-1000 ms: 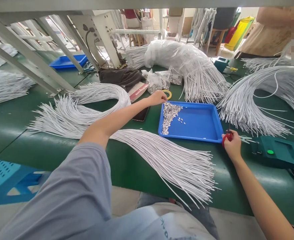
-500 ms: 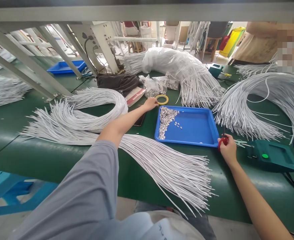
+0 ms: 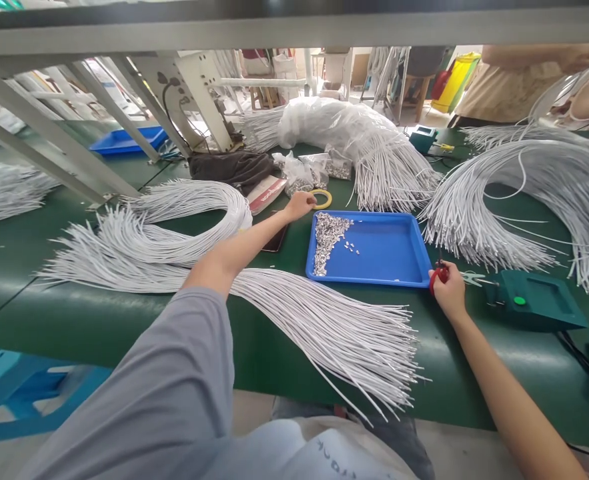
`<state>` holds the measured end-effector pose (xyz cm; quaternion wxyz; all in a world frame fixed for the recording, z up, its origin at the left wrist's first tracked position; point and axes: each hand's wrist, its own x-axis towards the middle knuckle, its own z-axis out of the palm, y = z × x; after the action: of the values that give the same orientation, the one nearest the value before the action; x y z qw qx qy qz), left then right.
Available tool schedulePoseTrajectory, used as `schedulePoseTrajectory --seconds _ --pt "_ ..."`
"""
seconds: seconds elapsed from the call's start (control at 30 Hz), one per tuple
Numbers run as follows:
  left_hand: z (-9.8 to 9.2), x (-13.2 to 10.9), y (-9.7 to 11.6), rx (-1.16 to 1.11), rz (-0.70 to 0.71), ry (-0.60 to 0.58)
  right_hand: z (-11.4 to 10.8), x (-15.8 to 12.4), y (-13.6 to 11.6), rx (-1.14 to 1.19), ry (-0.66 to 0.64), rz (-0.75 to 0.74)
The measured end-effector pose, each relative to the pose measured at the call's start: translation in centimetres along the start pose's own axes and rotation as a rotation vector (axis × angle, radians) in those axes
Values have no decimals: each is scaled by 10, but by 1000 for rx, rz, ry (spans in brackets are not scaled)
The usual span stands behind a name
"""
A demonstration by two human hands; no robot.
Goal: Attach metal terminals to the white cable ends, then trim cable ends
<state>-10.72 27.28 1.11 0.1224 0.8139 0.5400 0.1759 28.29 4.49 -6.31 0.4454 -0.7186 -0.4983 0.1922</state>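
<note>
My left hand [image 3: 299,205] reaches past the blue tray, its fingers pinched on the near-left edge of a yellow roll of tape [image 3: 323,194]. In my right hand [image 3: 450,291] is a pair of scissors [image 3: 439,275] with red handles, held at the tray's right front corner. The shallow blue tray [image 3: 387,248] has small silver metal pieces [image 3: 328,237] heaped along its left side, with a few scattered toward the middle. A bundle of white wires [image 3: 324,327] lies in front of the tray, running under my left arm.
A green device [image 3: 539,303] with a green button stands right of my right hand. Curved wire bundles [image 3: 539,173] lie at the right and back. Clear bags of metal parts [image 3: 304,173] sit behind the tape. A metal beam [image 3: 294,30] crosses overhead. Another person [image 3: 509,80] is across the table.
The camera view has shifted slightly, so most things appear a little further left. Both hands keep their holds, and the tray and wires stay in place.
</note>
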Motion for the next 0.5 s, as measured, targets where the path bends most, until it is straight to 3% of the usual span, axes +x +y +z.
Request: schedulePoseTrajectory --seconds 0.23,0.5 --pt "-10 -18 25 -115 168 -83 0 1 -3 -7 8 -2" --pt "-11 -18 24 -26 138 -53 0 0 -10 -32 1 -5"
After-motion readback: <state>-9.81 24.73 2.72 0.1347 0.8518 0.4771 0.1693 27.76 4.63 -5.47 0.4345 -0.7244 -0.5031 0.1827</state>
